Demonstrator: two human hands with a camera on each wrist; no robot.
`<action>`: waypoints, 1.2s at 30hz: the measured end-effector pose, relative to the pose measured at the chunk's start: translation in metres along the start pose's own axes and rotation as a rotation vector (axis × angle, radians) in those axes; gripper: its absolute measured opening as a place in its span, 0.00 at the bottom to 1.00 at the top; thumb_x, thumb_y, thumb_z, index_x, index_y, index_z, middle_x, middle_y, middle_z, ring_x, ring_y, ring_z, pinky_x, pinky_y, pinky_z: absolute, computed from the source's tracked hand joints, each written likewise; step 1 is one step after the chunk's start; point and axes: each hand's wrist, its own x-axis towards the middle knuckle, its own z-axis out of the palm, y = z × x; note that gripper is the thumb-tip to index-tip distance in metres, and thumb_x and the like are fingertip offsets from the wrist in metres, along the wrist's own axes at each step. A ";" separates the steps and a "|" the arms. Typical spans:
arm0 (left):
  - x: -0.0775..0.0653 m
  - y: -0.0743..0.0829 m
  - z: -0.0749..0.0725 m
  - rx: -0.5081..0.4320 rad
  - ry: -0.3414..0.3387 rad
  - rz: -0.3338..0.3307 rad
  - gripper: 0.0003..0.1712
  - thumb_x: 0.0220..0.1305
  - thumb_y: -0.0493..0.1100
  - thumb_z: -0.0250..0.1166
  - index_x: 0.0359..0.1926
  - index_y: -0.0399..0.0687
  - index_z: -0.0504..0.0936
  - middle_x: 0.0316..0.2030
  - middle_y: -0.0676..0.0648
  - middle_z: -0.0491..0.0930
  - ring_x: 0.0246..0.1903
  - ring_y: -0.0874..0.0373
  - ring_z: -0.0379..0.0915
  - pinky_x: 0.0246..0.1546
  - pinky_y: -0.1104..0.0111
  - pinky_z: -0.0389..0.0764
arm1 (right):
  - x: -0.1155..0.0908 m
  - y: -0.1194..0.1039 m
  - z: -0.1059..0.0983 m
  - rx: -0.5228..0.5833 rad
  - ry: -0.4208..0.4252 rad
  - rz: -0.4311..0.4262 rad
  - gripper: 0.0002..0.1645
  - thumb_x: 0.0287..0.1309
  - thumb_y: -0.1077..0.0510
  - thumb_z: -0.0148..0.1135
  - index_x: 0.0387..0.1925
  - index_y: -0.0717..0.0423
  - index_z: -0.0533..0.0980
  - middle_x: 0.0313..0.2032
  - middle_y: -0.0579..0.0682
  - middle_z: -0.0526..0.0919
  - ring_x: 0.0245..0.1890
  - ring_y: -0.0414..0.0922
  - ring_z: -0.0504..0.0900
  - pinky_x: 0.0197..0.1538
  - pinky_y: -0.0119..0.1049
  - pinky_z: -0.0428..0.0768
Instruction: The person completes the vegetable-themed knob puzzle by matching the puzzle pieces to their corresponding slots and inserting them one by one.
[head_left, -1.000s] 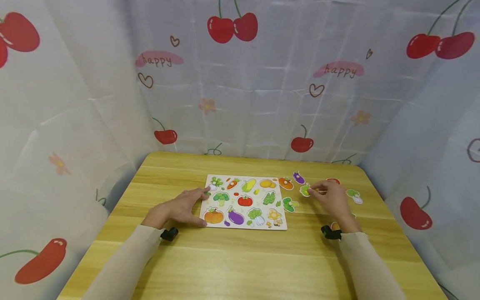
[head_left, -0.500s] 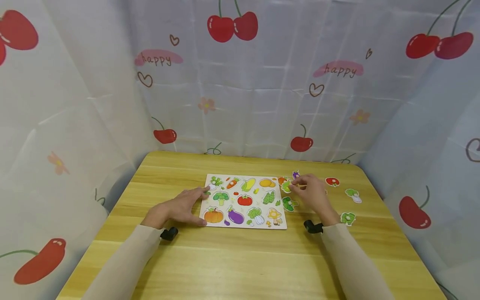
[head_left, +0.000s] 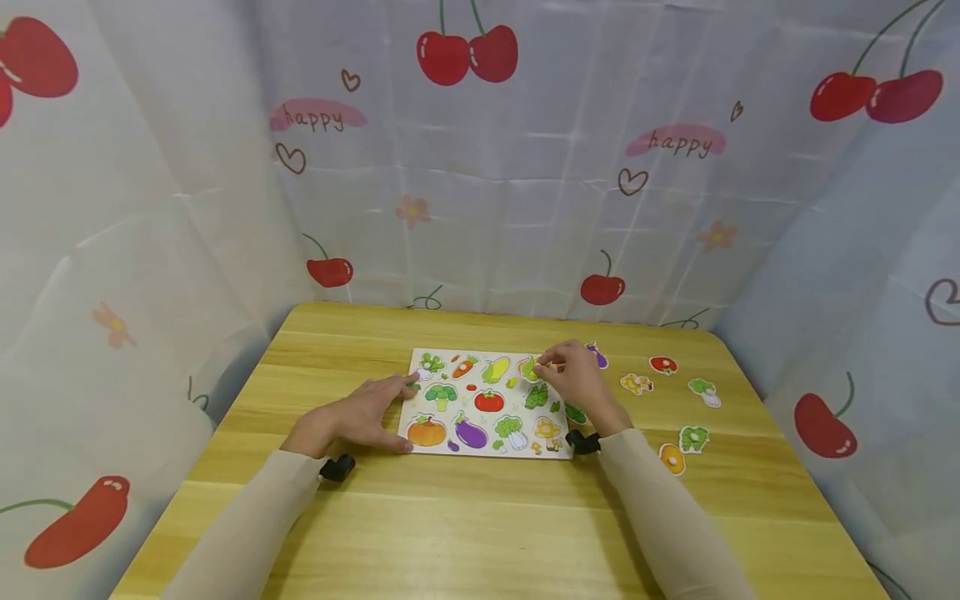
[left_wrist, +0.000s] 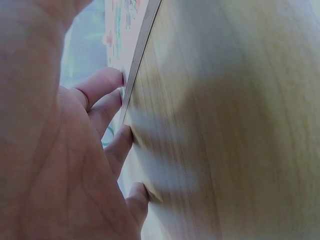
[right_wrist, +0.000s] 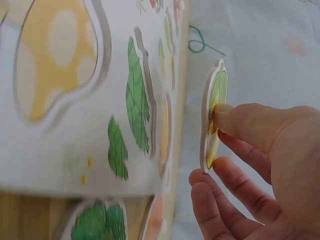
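Observation:
A white puzzle board [head_left: 450,443] printed with vegetables lies flat on the table. My left hand [head_left: 367,412] rests at its left edge, fingers spread; in the left wrist view its fingertips [left_wrist: 116,77] touch the board's side and the table. Between thumb and fingers my right hand [head_left: 581,382] pinches a corn puzzle piece [head_left: 528,369] by its knob. The corn piece [right_wrist: 215,117] is held edge-on and raised above the board in the right wrist view. Beneath it in the head view is the board's upper right corner, where the potato picture is partly hidden.
Loose pieces lie right of the board: an eggplant [head_left: 597,356], a tomato [head_left: 663,365], a mushroom [head_left: 635,383], a bok choy [head_left: 705,392], a leafy green piece [head_left: 694,438] and a potato-like orange piece [head_left: 672,458]. A broccoli piece [head_left: 575,414] is partly covered by the right arm.
My right hand has carried the corn piece leftward from among the loose pieces to over the board's upper right corner. The left hand has stayed at the board's left edge.

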 end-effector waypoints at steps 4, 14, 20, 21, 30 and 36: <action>0.000 0.000 0.000 -0.004 -0.001 0.003 0.56 0.64 0.66 0.84 0.81 0.41 0.73 0.94 0.39 0.58 0.92 0.32 0.55 0.92 0.30 0.54 | 0.007 -0.006 0.013 0.005 -0.019 0.012 0.08 0.76 0.56 0.80 0.46 0.58 0.95 0.58 0.61 0.89 0.59 0.58 0.86 0.66 0.58 0.93; 0.001 0.000 0.001 -0.003 -0.002 0.004 0.56 0.64 0.66 0.85 0.81 0.41 0.73 0.94 0.39 0.58 0.92 0.32 0.55 0.92 0.30 0.55 | 0.022 -0.022 0.032 -0.029 -0.039 0.004 0.09 0.76 0.55 0.80 0.47 0.58 0.95 0.58 0.62 0.89 0.60 0.61 0.89 0.67 0.59 0.91; 0.001 -0.001 0.002 -0.008 -0.003 0.001 0.56 0.64 0.66 0.85 0.81 0.42 0.73 0.94 0.39 0.58 0.92 0.32 0.55 0.92 0.30 0.53 | 0.028 -0.025 0.043 -0.019 -0.070 0.013 0.08 0.77 0.56 0.79 0.46 0.57 0.95 0.56 0.60 0.88 0.57 0.58 0.87 0.64 0.57 0.89; 0.001 -0.001 0.002 -0.007 -0.003 0.000 0.56 0.64 0.66 0.85 0.81 0.42 0.73 0.94 0.39 0.58 0.93 0.32 0.55 0.92 0.30 0.53 | 0.029 -0.026 0.044 -0.018 -0.074 0.010 0.08 0.77 0.56 0.79 0.46 0.57 0.95 0.55 0.60 0.88 0.56 0.57 0.87 0.63 0.56 0.88; 0.000 0.000 0.001 -0.009 -0.005 -0.006 0.55 0.64 0.66 0.84 0.80 0.42 0.73 0.94 0.39 0.58 0.93 0.32 0.54 0.93 0.30 0.52 | 0.039 -0.034 0.055 -0.054 -0.120 0.012 0.08 0.76 0.56 0.80 0.47 0.57 0.96 0.51 0.57 0.88 0.49 0.50 0.80 0.53 0.45 0.83; 0.000 0.000 0.000 -0.012 -0.003 -0.009 0.55 0.64 0.65 0.84 0.81 0.42 0.73 0.94 0.40 0.57 0.93 0.32 0.53 0.93 0.29 0.51 | 0.043 -0.035 0.059 -0.071 -0.134 0.046 0.08 0.75 0.56 0.80 0.47 0.56 0.96 0.54 0.56 0.87 0.51 0.50 0.81 0.56 0.46 0.85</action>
